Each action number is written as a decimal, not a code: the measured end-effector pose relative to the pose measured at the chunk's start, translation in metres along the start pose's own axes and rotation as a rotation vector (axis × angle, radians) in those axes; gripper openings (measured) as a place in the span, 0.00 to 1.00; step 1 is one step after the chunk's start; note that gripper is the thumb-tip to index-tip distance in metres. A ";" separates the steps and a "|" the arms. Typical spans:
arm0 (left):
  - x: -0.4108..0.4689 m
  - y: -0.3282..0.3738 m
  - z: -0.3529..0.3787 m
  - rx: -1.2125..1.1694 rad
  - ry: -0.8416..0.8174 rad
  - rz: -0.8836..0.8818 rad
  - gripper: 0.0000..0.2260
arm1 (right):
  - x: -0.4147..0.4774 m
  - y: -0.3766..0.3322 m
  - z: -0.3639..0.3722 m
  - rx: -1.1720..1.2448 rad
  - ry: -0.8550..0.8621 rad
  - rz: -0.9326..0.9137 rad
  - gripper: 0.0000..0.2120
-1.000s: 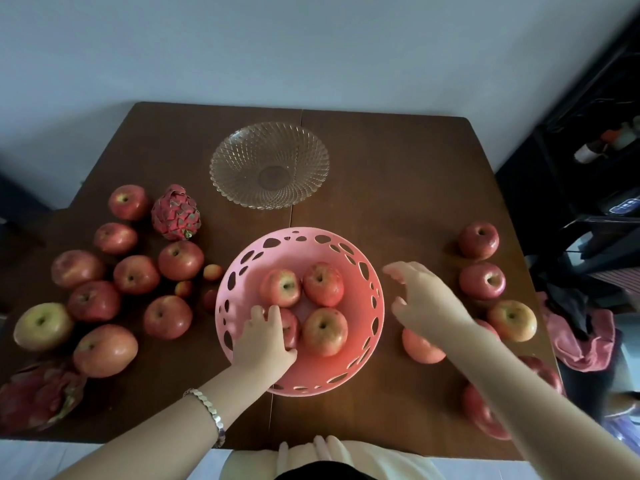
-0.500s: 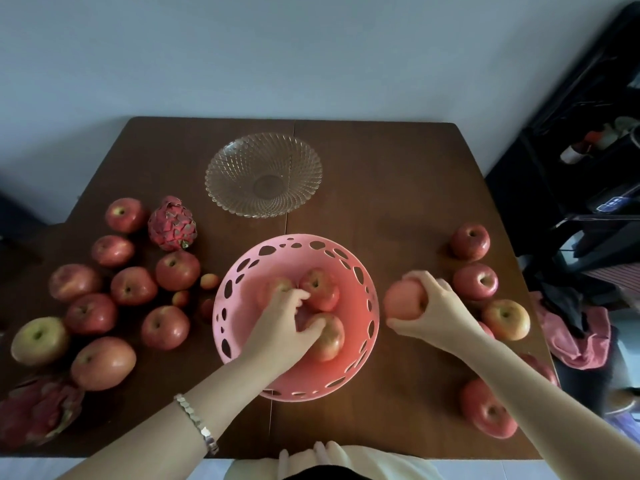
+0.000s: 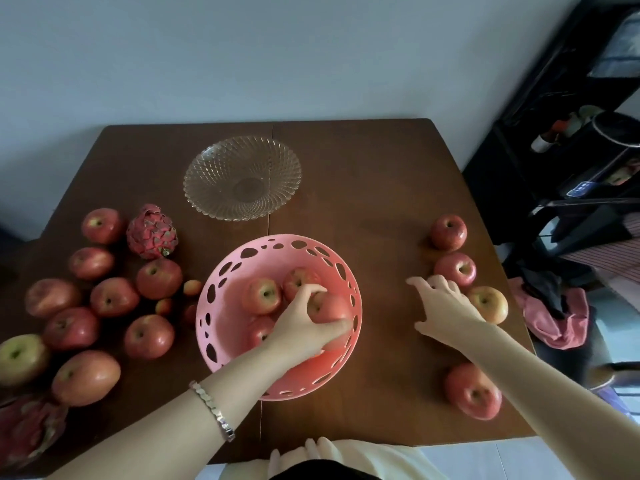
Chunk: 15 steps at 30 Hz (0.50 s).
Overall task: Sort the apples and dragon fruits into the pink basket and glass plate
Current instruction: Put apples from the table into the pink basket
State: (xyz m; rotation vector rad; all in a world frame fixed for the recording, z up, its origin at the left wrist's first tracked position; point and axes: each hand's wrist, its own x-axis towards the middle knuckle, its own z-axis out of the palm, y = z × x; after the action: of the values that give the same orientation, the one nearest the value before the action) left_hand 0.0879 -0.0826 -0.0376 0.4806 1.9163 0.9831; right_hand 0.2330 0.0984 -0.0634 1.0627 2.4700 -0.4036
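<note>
Brown wood table [image 3: 363, 188] carries everything, against a pale wall. Nearest, at 7 o'clock, a dragon fruit [image 3: 27, 427] lies at the table's corner. At centre sits the basket [image 3: 221, 306]; the left hand [image 3: 301, 327] reaches into it, fingers curled on an apple [image 3: 329, 308], beside three more, stems up. A bracelet [image 3: 213, 410] circles that wrist. The right hand [image 3: 446, 310] hovers at 3 o'clock, fingers spread and empty, partly hiding a yellowish apple [image 3: 490, 303]. Loose apples crowd 9 o'clock. Another dragon fruit [image 3: 151, 233] stands at 10 o'clock, tip up. Farthest, at 12 o'clock, is the plate [image 3: 242, 178].
</note>
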 end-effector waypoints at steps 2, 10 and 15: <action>-0.001 -0.003 0.000 0.213 0.058 0.104 0.26 | 0.006 0.013 0.020 -0.184 -0.077 0.170 0.32; -0.004 -0.029 -0.023 0.438 0.243 0.338 0.39 | 0.013 0.022 0.038 -0.191 -0.079 0.234 0.32; -0.003 -0.058 -0.063 0.555 0.375 0.198 0.35 | 0.004 -0.020 0.002 0.225 0.112 0.056 0.37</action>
State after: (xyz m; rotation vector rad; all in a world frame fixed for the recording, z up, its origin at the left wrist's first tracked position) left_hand 0.0394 -0.1477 -0.0642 0.8638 2.5316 0.6819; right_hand 0.2166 0.0870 -0.0647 1.2719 2.5300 -0.6330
